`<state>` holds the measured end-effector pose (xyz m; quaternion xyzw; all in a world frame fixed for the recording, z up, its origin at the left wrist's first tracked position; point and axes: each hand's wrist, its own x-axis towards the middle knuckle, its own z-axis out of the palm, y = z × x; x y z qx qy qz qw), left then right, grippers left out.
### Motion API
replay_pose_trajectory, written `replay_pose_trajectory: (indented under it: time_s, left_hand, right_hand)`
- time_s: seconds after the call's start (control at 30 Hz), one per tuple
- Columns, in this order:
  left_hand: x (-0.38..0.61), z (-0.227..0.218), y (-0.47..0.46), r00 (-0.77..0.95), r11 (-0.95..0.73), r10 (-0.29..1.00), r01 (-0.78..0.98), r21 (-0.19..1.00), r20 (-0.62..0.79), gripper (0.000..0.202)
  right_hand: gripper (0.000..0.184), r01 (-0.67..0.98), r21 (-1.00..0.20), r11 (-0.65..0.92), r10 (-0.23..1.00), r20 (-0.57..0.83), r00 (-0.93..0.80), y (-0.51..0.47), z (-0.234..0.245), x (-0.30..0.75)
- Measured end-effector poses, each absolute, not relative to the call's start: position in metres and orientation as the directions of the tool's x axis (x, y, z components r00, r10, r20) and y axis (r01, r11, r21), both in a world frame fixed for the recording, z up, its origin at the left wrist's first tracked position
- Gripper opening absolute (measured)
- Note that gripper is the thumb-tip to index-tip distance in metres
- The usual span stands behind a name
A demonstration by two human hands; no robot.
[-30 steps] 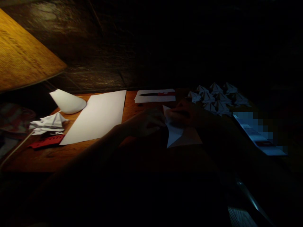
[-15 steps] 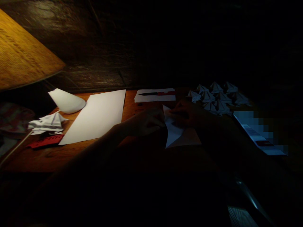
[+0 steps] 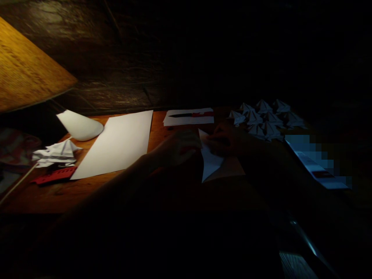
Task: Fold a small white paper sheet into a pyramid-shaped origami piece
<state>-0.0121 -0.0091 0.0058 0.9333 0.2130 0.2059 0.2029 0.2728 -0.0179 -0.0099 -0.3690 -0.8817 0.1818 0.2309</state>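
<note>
A partly folded sheet of white paper (image 3: 211, 164) lies between my two hands, its left part raised to a point and its lower right part in shadow. My left hand (image 3: 182, 149) is at its left edge, fingers bent and closed against the paper. On the upper part of the sheet my right hand (image 3: 223, 140) pinches a fold with fingers and thumb. Both hands are dim, and the exact finger contact is partly lost in darkness.
A large white sheet (image 3: 116, 145) lies left, beside a white lamp base (image 3: 81, 126). A knife (image 3: 190, 114) rests on small paper sheets (image 3: 174, 121) at the back. Several folded paper pieces (image 3: 267, 118) stand right, near a glowing phone (image 3: 316, 166). A red comb-like object (image 3: 55, 175) lies far left.
The view has shifted very slightly. My hands stay on the folded paper almost in the same place, with only small finger movement.
</note>
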Motion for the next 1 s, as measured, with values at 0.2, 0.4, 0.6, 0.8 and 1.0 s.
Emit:
replay_pose_trajectory:
  time_s: [0.2,0.4,0.6,0.8,1.0]
  left_hand:
    - [-0.001,-0.002,-0.014,0.835,-0.869,0.445,0.315,0.382,0.324,0.034]
    - [0.005,-0.006,-0.017,0.819,-0.846,0.475,0.323,0.425,0.322,0.031]
    - [0.007,-0.006,-0.018,0.802,-0.843,0.485,0.324,0.43,0.348,0.029]
    - [0.006,-0.008,-0.016,0.804,-0.854,0.479,0.333,0.4,0.353,0.028]
    - [0.009,-0.008,-0.011,0.786,-0.831,0.503,0.325,0.451,0.359,0.021]
  right_hand:
    - [0.033,0.579,-0.502,0.643,0.747,0.243,-0.619,-0.02,-0.007,0.27]
    - [0.041,0.585,-0.52,0.622,0.756,0.207,-0.621,-0.019,-0.007,0.27]
    - [0.052,0.559,-0.536,0.633,0.739,0.2,-0.644,-0.021,-0.005,0.272]
    - [0.053,0.536,-0.558,0.634,0.725,0.186,-0.663,-0.017,-0.007,0.278]
    - [0.051,0.491,-0.562,0.666,0.693,0.222,-0.686,-0.009,-0.016,0.281]
